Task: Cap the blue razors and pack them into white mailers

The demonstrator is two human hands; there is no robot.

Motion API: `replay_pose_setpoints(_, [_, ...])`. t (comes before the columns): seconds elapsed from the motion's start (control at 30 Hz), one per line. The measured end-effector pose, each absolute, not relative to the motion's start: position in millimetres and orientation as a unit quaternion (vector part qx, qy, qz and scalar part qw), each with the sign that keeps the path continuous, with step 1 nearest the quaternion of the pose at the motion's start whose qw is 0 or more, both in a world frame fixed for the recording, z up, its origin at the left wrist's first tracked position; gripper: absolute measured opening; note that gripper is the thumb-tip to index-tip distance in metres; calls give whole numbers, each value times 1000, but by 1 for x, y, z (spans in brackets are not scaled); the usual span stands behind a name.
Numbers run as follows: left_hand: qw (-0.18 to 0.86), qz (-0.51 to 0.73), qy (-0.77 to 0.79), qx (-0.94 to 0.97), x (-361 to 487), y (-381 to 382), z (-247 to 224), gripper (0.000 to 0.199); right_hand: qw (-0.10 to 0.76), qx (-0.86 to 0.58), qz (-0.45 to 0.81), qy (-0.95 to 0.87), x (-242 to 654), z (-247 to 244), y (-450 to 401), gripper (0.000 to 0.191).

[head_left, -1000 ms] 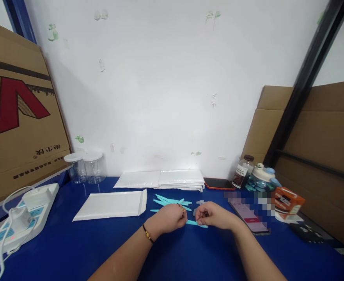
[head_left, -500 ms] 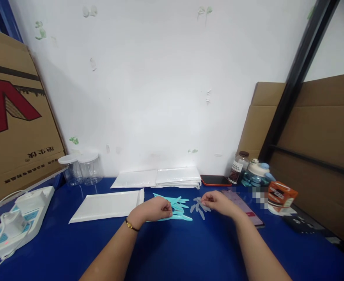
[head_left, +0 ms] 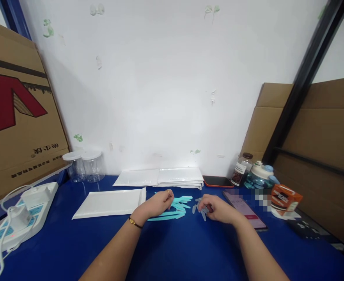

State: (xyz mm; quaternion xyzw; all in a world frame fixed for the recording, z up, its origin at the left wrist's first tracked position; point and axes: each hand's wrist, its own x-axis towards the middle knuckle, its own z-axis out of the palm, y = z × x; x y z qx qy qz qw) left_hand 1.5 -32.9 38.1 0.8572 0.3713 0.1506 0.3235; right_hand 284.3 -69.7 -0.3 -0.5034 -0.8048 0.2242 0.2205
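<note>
Several slim turquoise sticks, shaped like eyebrow razors (head_left: 181, 207), lie in a loose pile on the blue table. My left hand (head_left: 160, 202) is at the left side of this pile with its fingers curled in and the thumb pressed to them. What is between those fingers is hidden. Right of the pile lie small translucent caps (head_left: 204, 215). Over them reaches my right hand (head_left: 215, 208), its bent fingers down among the caps. Whether a cap is pinched there cannot be made out.
A white padded envelope (head_left: 110, 203) lies left; more white envelopes (head_left: 179, 175) are stacked by the wall. To the right are two phones (head_left: 218, 181), a jar (head_left: 240, 169), a water bottle (head_left: 259, 175) and an orange box (head_left: 286, 199). Clear jars (head_left: 93, 168) and a power strip (head_left: 41, 210) stand left.
My left hand has moved up and away from the front razors, uncovering them. My right hand has come down lower over the caps, its fingers more bent. The view has shifted slightly.
</note>
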Motion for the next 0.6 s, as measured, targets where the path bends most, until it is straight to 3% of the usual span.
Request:
replay_pose_setpoints(0.23, [336, 162, 369, 851, 3, -31, 32, 31, 190, -499, 211, -819, 276, -5, -67, 21])
replay_pose_setpoints(0.43, [331, 162, 375, 851, 4, -30, 30, 29, 184, -509, 252, -802, 272, -9, -69, 20])
replay_pose_setpoints(0.6, [329, 165, 372, 852, 5, -29, 28, 28, 263, -510, 283, -768, 272, -6, -69, 22])
